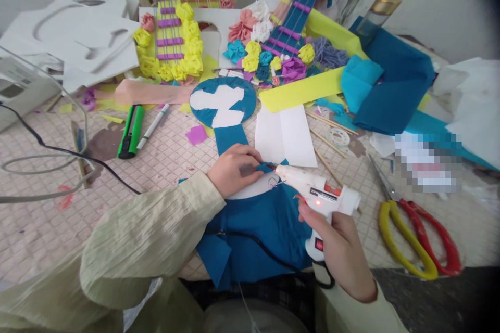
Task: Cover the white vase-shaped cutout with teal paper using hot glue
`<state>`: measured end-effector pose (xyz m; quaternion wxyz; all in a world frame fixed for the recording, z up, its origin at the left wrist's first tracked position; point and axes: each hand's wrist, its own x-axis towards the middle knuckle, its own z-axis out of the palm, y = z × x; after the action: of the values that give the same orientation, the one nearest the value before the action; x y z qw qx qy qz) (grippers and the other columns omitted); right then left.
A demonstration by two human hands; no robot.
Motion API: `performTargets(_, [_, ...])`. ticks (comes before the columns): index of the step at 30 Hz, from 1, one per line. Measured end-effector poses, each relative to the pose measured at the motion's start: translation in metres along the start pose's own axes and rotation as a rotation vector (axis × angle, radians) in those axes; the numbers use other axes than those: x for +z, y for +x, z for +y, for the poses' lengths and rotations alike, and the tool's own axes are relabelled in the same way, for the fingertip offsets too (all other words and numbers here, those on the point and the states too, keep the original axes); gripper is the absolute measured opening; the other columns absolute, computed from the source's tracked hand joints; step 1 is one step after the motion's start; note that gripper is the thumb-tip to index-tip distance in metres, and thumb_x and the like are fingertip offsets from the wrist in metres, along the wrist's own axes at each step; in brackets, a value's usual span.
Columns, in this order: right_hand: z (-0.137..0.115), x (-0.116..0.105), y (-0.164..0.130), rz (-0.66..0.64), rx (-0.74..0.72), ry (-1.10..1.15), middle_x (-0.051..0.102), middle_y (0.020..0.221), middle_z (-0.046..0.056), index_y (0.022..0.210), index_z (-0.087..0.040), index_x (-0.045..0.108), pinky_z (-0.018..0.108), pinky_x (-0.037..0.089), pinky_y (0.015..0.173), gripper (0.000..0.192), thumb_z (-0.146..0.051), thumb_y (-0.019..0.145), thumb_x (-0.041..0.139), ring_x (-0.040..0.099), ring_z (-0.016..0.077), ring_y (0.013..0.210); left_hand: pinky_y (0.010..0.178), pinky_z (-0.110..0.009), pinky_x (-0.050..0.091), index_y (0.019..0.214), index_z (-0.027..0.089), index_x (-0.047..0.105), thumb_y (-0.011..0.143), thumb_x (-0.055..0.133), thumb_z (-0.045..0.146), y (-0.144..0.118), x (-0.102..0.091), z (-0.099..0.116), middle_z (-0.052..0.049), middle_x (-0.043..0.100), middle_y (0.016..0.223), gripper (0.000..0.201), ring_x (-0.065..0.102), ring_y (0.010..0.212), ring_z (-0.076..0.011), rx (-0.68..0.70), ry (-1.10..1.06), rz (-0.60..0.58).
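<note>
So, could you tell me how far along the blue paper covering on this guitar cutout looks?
Partly done. The round head wears blue paper with white gaps showing; the neck looks covered. In hand: the left hand pinches a blue paper edge while the right hand aims the glue gun at it. Left: a white strip of the body shows bare, and blue paper lies loose below.

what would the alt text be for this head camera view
A person's right hand grips a white hot glue gun, its nozzle at a blue paper-covered guitar-shaped cutout that the left hand pinches. Around them lie yellow and red scissors, a green utility knife and paper-flower guitars.
</note>
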<state>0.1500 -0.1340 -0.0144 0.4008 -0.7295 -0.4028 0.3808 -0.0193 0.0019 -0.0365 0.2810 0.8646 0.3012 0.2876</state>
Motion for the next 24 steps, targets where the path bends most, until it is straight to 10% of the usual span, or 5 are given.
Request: performTargets(24, [-0.0008,-0.0019,-0.0021,0.062,0.014,0.013,0.067,0.078,0.005,0.064,-0.016,0.064,0.027,0.048,0.070,0.032,-0.048,0.068,0.060,0.061,0.0213,0.083,0.082,-0.036,0.045,0.072,0.017,0.063,0.074,0.060,0.023,-0.0012,0.0001,-0.0004,-0.005,0.063,0.090,0.007,0.056,0.087,-0.0179,0.013,0.006,-0.004])
